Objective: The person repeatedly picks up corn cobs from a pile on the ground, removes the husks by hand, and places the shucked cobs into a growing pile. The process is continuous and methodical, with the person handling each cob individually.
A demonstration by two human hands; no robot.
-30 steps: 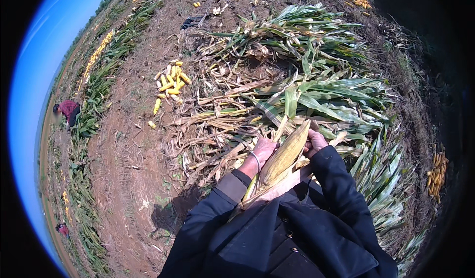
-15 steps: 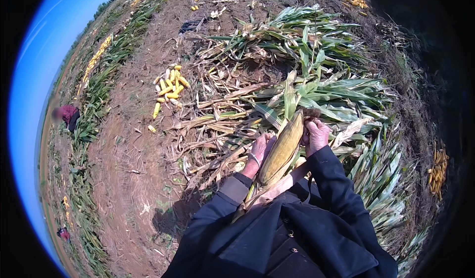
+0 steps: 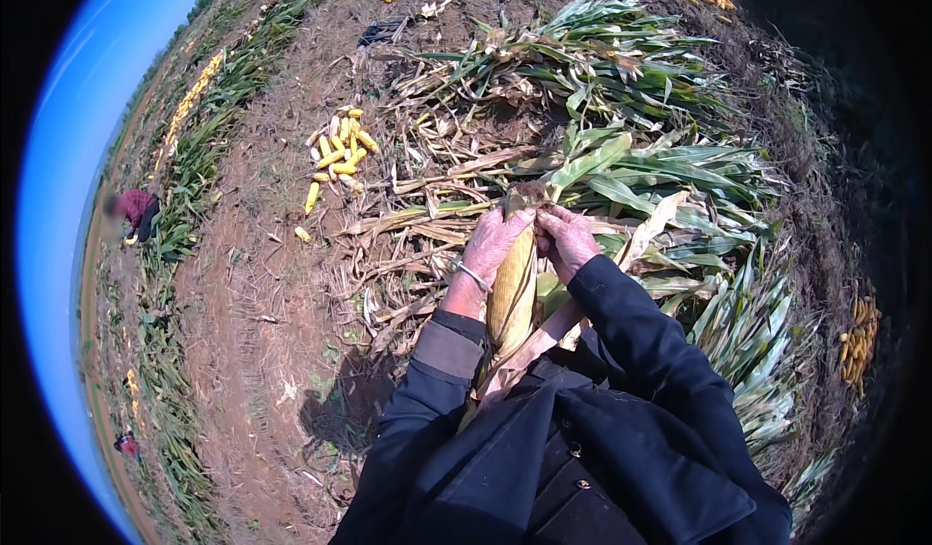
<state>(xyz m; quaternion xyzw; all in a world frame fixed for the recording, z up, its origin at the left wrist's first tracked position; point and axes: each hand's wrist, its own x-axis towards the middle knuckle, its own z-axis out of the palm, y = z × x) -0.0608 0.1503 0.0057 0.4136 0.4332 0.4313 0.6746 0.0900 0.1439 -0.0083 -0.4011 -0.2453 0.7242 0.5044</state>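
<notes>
An ear of corn in its pale yellow husk (image 3: 511, 297) stands upright in front of my chest, its tip with brown silk (image 3: 527, 194) pointing away from me. My left hand (image 3: 497, 246) wraps round its upper left side, the thumb close to the tip. On the right of the tip, my right hand (image 3: 568, 238) is closed in a pinch at the husk's top edge; its fingertips are partly hidden. A long dry husk leaf (image 3: 544, 336) hangs beside the ear, below my right wrist. A bracelet circles my left wrist.
Cut corn stalks (image 3: 621, 171) lie in heaps ahead and to the right. Husked yellow cobs (image 3: 340, 152) form a pile on the soil at the left front. More cobs (image 3: 858, 341) lie at the far right. A person in a dark red top (image 3: 136, 210) bends at the far left.
My left hand has moved up from the ear's lower side to near its tip. The ear has turned more upright, and my right hand has shifted left, close beside the left.
</notes>
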